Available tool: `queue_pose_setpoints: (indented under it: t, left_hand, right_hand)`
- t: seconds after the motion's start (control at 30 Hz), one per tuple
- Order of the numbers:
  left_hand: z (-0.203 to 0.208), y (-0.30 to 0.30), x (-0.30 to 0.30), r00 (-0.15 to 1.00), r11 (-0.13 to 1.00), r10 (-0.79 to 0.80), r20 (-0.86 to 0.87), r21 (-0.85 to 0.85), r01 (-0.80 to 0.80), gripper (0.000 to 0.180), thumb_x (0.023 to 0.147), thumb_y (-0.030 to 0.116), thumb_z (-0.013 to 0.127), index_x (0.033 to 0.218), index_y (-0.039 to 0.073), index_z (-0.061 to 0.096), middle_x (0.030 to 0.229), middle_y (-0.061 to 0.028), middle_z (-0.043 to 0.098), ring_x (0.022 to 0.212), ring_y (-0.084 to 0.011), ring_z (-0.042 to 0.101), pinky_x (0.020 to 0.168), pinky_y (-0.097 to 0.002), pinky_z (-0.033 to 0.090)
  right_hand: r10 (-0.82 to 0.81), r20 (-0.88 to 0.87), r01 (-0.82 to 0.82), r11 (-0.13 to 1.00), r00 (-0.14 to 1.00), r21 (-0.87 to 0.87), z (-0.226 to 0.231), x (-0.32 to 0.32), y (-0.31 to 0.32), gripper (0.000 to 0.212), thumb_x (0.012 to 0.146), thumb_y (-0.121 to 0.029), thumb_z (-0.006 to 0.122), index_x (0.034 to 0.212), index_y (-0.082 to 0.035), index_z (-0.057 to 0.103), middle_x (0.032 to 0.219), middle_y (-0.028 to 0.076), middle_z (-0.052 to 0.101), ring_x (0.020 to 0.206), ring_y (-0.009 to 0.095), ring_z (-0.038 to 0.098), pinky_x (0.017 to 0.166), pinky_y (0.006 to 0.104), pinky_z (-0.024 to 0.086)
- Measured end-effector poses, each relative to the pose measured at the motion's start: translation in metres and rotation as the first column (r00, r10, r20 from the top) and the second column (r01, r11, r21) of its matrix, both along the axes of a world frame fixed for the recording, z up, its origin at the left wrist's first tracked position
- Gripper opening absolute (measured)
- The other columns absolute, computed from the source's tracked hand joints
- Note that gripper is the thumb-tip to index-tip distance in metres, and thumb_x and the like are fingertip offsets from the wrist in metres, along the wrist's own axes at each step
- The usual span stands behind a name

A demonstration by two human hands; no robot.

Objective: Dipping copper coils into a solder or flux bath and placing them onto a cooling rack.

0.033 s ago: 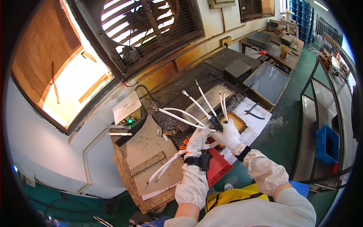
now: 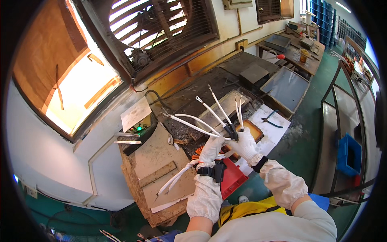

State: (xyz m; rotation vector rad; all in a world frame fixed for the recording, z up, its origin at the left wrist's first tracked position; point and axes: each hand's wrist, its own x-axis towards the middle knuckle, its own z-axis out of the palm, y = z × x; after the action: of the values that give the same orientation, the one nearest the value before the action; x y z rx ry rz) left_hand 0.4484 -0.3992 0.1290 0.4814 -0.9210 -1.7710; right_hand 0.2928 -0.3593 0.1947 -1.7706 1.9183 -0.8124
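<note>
My left hand (image 2: 211, 150), in a white glove, is closed round a bundle of white cables (image 2: 194, 126). Their far ends point up and left, some with bare stranded wire and one with a ring-shaped metal terminal (image 2: 198, 98). My right hand (image 2: 245, 145), also gloved, is closed on the same bundle, close beside a black sleeve or band (image 2: 230, 131) round the cables. The other ends of white cables (image 2: 174, 182) trail out to the left of my left wrist, over the board. Fingertips of both hands are partly hidden by the gloves and cables.
Behind my hands is a dark, dirty workbench with a small brown-rimmed tray (image 2: 252, 130). Cutting pliers (image 2: 272, 119) lie on white paper (image 2: 282, 130). A red bin (image 2: 233, 177) sits below my wrists. A control box with a green light (image 2: 139, 128) stands left; a metal rack (image 2: 328, 133) stands right.
</note>
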Motion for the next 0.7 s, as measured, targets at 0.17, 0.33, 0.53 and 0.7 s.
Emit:
queue_pose_setpoints:
  t: [0.17,0.33,0.53,0.7]
  left_hand:
    - [0.004,0.000,0.000,1.000,0.999,-0.024,-0.009,0.043,0.024,0.055,0.085,0.022,0.065,0.131,-0.001,0.045,0.114,-0.0057,0.059,0.092,-0.0144,0.058,0.083,-0.0301,0.047]
    - [0.028,0.012,-0.003,0.997,0.997,0.069,0.016,0.016,-0.069,0.055,0.090,0.019,0.059,0.136,-0.003,0.038,0.113,-0.0072,0.057,0.099,-0.0158,0.055,0.087,-0.0282,0.045]
    - [0.056,0.083,0.003,0.802,0.885,0.463,0.378,-0.141,-0.445,0.032,0.093,0.016,0.056,0.119,-0.001,0.051,0.113,-0.0082,0.059,0.104,-0.0167,0.056,0.093,-0.0287,0.043]
    - [0.039,0.176,0.021,0.793,0.833,0.485,0.369,0.083,-0.548,0.024,0.093,0.016,0.054,0.112,0.000,0.057,0.103,-0.0086,0.064,0.095,-0.0160,0.061,0.087,-0.0312,0.048]
  right_hand:
    - [0.025,0.020,-0.025,0.999,0.999,-0.022,-0.005,-0.001,-0.001,0.031,0.071,-0.039,0.072,0.087,-0.013,0.068,0.103,0.021,0.048,0.088,0.037,0.058,0.075,0.0436,0.048]
    - [0.044,-0.004,-0.044,0.999,0.999,-0.015,-0.007,-0.003,-0.004,0.030,0.072,-0.037,0.070,0.088,-0.012,0.068,0.102,0.021,0.050,0.090,0.037,0.057,0.076,0.0437,0.048]
    - [0.048,0.037,-0.043,0.991,0.998,-0.124,-0.025,-0.009,-0.008,0.031,0.072,-0.036,0.072,0.087,-0.009,0.070,0.106,0.021,0.052,0.092,0.037,0.057,0.078,0.0437,0.047]
    - [0.025,0.071,-0.017,0.994,0.997,-0.103,-0.034,-0.011,-0.009,0.033,0.074,-0.037,0.070,0.091,-0.009,0.071,0.113,0.022,0.051,0.097,0.038,0.057,0.082,0.0432,0.047]
